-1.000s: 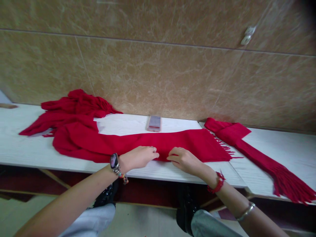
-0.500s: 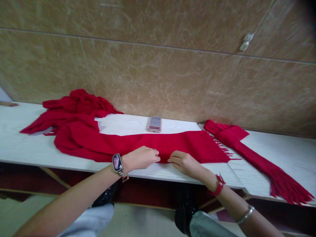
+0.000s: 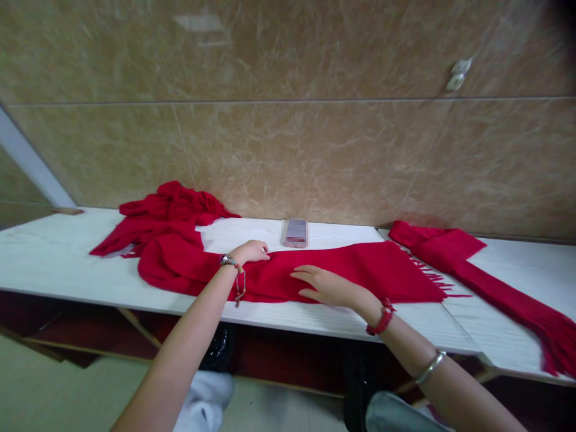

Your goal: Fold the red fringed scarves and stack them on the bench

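A long red scarf [image 3: 373, 270] lies stretched along the white table [image 3: 54, 258], its left end bunched in a heap and its fringe at the right. My left hand [image 3: 249, 251] rests at the scarf's far edge, fingers curled on the cloth. My right hand [image 3: 326, 285] lies flat on the scarf near its front edge, fingers stretched out towards the left. Both wrists wear bracelets.
A second red scarf [image 3: 495, 282] lies on the adjoining table to the right, with its fringe hanging at the far right. A small pinkish box [image 3: 296, 233] stands against the marble wall [image 3: 315, 150]. A white hook [image 3: 456, 73] is fixed high on the wall.
My left hand moved from the scarf's front edge up to its far edge. My right hand flattened out on the cloth. The view shifted left.
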Motion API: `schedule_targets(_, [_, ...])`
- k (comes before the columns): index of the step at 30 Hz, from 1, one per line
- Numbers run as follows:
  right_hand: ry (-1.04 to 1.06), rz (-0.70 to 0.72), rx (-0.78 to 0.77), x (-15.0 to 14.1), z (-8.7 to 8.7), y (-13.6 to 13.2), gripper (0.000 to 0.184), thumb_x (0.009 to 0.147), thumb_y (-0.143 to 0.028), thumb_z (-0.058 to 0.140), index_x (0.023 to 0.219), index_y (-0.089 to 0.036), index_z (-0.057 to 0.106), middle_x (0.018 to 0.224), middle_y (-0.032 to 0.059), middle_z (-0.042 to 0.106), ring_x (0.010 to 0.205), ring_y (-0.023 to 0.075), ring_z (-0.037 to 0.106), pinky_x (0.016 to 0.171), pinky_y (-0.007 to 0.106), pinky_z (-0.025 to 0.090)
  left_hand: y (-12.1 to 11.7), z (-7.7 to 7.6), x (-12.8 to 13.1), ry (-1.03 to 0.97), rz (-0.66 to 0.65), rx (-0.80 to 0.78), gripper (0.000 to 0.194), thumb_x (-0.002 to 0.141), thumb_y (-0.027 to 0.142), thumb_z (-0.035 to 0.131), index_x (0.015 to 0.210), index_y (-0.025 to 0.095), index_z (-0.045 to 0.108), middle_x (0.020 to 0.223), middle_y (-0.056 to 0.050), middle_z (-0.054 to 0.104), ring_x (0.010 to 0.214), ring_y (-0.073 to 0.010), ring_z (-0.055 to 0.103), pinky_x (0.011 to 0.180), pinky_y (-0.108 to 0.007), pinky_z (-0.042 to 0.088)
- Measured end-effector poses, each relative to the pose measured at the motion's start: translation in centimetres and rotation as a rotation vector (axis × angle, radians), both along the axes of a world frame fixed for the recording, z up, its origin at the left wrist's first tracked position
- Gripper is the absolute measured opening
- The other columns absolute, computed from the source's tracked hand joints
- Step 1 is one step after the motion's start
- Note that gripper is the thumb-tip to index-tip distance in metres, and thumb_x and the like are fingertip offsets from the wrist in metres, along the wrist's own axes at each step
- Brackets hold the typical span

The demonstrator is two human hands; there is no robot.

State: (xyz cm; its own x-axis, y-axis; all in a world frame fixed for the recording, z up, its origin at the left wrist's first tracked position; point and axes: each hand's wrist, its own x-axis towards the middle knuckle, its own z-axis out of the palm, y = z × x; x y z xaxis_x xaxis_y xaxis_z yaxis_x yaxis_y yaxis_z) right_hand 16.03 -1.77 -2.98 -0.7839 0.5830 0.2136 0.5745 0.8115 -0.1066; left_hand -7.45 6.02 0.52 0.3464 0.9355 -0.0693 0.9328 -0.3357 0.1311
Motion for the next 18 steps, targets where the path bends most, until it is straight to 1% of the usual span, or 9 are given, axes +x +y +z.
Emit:
schedule_targets(3, [-0.086,0.075,-0.054,-0.3,-1.3,-0.2,0.042,0.093,-0.030,0.035,0.133,-0.020,0.040,0.139,0.0119,0.039,0.130,0.0221,0.029,0.103,0.044,0.030,0.2,-0.3,-0.2,0.003,0.002,0.001,0.015,0.069,0.021,0.062,0.083,0.016,0.065,0.082,-0.002,0.068,0.073,-0.0145,0.060,0.063,-0.018,0.042])
schedule_targets(5, [-0.116,0.073,-0.076,-0.2,-1.7,-0.3,0.042,0.095,-0.030,0.029,0.136,-0.023,0.036,0.142,0.0116,0.033,0.133,0.0228,0.021,0.104,0.049,0.025,0.2,-0.1,-0.6,-0.012,-0.002,0.018,0.012,0.071,0.020,0.060,0.081,0.016,0.064,0.080,-0.001,0.067,0.072,-0.0139,0.059,0.062,-0.018,0.042])
schedule_targets(7, [-0.135,0.066,-0.108,0.0,-1.8,-0.2,0.042,0.095,-0.031,0.027,0.136,-0.025,0.035,0.144,0.0115,0.030,0.134,0.0235,0.019,0.104,0.051,0.024,0.3,0.1,-1.0,-0.031,0.003,0.060,0.013,0.078,0.021,0.053,0.084,0.015,0.062,0.082,-0.003,0.066,0.073,-0.0142,0.059,0.063,-0.019,0.042])
schedule_targets(10, [-0.157,0.053,-0.152,0.0,-1.3,-0.2,0.042,0.095,-0.030,0.030,0.136,-0.028,0.035,0.144,0.0113,0.029,0.133,0.0248,0.020,0.103,0.052,0.023,0.5,0.1,-1.3,-0.047,0.006,0.149,0.017,0.083,0.019,0.046,0.092,0.013,0.059,0.087,-0.007,0.064,0.080,-0.0166,0.058,0.070,-0.023,0.042])
schedule_targets(12, [-0.173,0.046,-0.177,-0.3,-0.8,-0.3,0.041,0.094,-0.029,0.031,0.136,-0.029,0.035,0.145,0.0109,0.029,0.133,0.0254,0.019,0.103,0.054,0.023,0.5,-0.2,-1.2,-0.051,-0.014,0.197,0.018,0.083,0.014,0.044,0.096,0.014,0.057,0.093,-0.007,0.062,0.088,-0.0174,0.056,0.078,-0.025,0.041])
schedule_targets(15, [-0.210,0.027,-0.200,-0.6,-0.3,-0.7,0.041,0.094,-0.029,0.030,0.135,-0.031,0.035,0.146,0.0103,0.026,0.134,0.0272,0.018,0.102,0.056,0.022,0.2,-0.7,-0.7,-0.010,-0.049,0.275,0.027,0.078,0.005,0.043,0.099,0.018,0.055,0.103,-0.008,0.057,0.098,-0.0190,0.052,0.084,-0.030,0.039])
schedule_targets(17, [-0.232,0.019,-0.205,-0.7,0.0,-0.9,0.042,0.094,-0.028,0.030,0.135,-0.031,0.035,0.147,0.0099,0.024,0.134,0.0290,0.016,0.102,0.057,0.021,-0.2,-0.7,-0.3,0.041,-0.085,0.317,0.028,0.077,0.004,0.044,0.097,0.018,0.057,0.104,-0.008,0.054,0.099,-0.0201,0.051,0.084,-0.031,0.039])
schedule_targets(18, [-0.238,0.020,-0.205,-0.7,0.0,-1.0,0.042,0.094,-0.028,0.029,0.135,-0.031,0.035,0.147,0.0096,0.024,0.134,0.0298,0.016,0.102,0.058,0.020,-0.5,-0.5,-0.2,0.059,-0.124,0.307,0.025,0.078,0.006,0.045,0.095,0.018,0.057,0.103,-0.008,0.054,0.098,-0.0199,0.052,0.085,-0.031,0.039])
